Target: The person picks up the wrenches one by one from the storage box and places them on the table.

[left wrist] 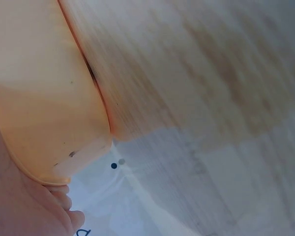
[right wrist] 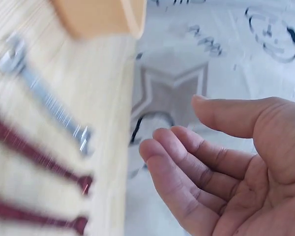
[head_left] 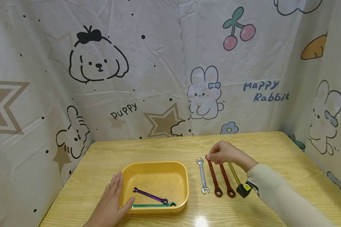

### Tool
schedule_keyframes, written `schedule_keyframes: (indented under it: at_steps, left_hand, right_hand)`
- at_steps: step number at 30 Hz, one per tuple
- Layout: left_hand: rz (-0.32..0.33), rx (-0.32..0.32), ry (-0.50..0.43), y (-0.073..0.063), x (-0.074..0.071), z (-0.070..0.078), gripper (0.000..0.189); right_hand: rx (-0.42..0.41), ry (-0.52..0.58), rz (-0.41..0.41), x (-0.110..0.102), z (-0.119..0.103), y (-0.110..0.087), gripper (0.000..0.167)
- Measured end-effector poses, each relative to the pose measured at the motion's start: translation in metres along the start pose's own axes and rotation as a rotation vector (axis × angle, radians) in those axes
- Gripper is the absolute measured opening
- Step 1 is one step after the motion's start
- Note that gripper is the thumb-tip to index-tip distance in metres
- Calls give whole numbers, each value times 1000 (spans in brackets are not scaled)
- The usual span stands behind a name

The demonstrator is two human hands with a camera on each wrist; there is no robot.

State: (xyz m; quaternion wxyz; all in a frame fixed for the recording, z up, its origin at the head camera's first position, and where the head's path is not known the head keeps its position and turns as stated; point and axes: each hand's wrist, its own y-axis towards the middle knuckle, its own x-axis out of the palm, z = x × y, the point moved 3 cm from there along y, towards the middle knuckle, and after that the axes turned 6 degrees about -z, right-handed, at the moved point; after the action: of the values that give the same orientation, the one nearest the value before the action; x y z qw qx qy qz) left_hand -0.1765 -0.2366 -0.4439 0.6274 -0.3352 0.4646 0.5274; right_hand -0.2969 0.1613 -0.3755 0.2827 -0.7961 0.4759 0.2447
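Observation:
My left hand rests along the left side of a yellow plastic tub, fingers straight outside, thumb over the rim. In the tub lie a purple combination wrench and a green ratchet wrench. My right hand is over the far end of a dark red ratchet wrench. In the right wrist view the right hand holds nothing; thumb and loosely bent fingers stand apart. Another dark red ratchet wrench and a gold-yellow wrench lie partly under the right hand.
A silver open-end wrench lies between the tub and the red wrenches. A small black camera hangs at the right wrist. The wooden table ends at a printed cloth behind and at both sides.

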Motion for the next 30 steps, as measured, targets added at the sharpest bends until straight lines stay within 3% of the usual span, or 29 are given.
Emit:
schedule_keyframes:
  at_steps: [7, 12, 30]
  left_hand:
    - [-2, -6, -8, 0, 0, 0, 89]
    - [-4, -9, -21, 0, 0, -1, 90]
    - [-5, -6, -18, 1, 1, -2, 90]
  right_hand:
    - [-116, -1, -83, 20, -56, 17, 17]
    - [-179, -41, -118, 35, -84, 24, 14]
    - [-346, -69, -273, 92, -126, 54, 10]
